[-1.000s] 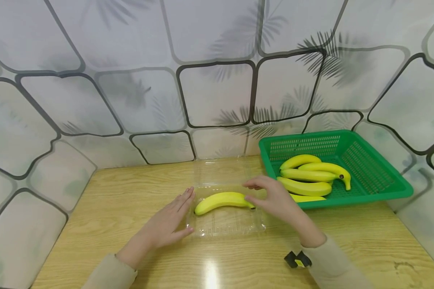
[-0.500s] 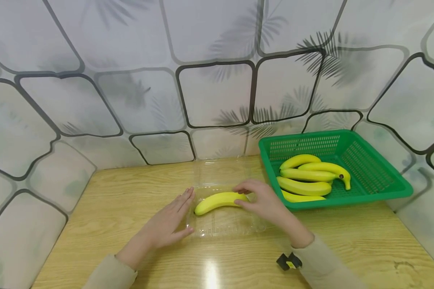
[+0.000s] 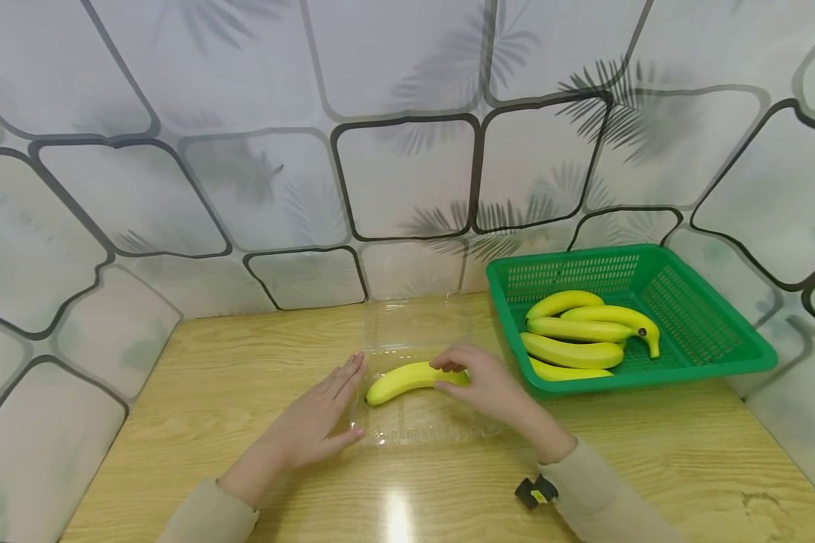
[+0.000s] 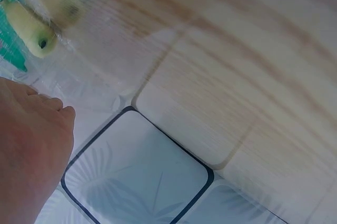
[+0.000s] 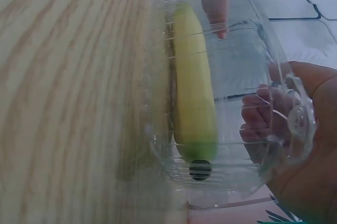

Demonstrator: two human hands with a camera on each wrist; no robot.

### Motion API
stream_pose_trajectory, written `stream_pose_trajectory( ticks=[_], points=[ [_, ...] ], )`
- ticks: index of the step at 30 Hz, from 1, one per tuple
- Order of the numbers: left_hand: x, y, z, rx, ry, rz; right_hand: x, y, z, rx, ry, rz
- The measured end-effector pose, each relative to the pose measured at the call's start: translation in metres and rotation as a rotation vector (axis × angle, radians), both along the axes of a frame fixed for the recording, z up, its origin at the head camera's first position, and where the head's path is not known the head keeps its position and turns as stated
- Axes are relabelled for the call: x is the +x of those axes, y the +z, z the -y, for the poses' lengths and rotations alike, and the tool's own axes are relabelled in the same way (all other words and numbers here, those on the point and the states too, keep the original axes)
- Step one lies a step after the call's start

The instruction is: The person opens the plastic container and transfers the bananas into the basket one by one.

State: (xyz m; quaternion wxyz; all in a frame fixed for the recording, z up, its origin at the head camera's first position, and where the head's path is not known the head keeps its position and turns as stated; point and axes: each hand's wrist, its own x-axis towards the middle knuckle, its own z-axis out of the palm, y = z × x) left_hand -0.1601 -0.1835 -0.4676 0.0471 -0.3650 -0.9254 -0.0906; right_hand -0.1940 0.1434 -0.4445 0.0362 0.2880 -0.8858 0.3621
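Observation:
A yellow banana (image 3: 401,381) lies crosswise in a clear plastic clamshell box (image 3: 421,434), whose lid (image 3: 414,320) is laid back toward the wall. My right hand (image 3: 485,385) is over the banana's right end, fingers loosely bent. In the right wrist view a gap shows between those fingers (image 5: 258,113) and the banana (image 5: 195,87), seen through the box's wall. My left hand (image 3: 312,422) rests at the box's left edge with straight fingers and the thumb spread; it holds nothing. The left wrist view shows part of that hand (image 4: 37,150) beside the clear plastic.
A green basket (image 3: 720,324) with several bananas (image 3: 577,351) stands right of the box, close to my right hand. The wood-grain table (image 3: 244,362) ends at a patterned wall covering (image 3: 407,173). A small black device (image 3: 536,492) is at my right sleeve.
My right hand has moved left, from the banana's right tip to further over its right end. The left hand, the box and the banana have stayed about where they were.

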Motion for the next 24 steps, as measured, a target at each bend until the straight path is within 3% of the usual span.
stream_pose_trajectory(
  ticks=[14, 24],
  points=[
    [0.001, 0.000, 0.000, 0.008, 0.011, 0.013, -0.004, -0.006, 0.008, 0.071, -0.006, 0.002],
    [0.000, 0.000, 0.000, -0.002, 0.015, 0.019, -0.012, -0.008, 0.015, 0.059, 0.019, -0.018]
  ],
)
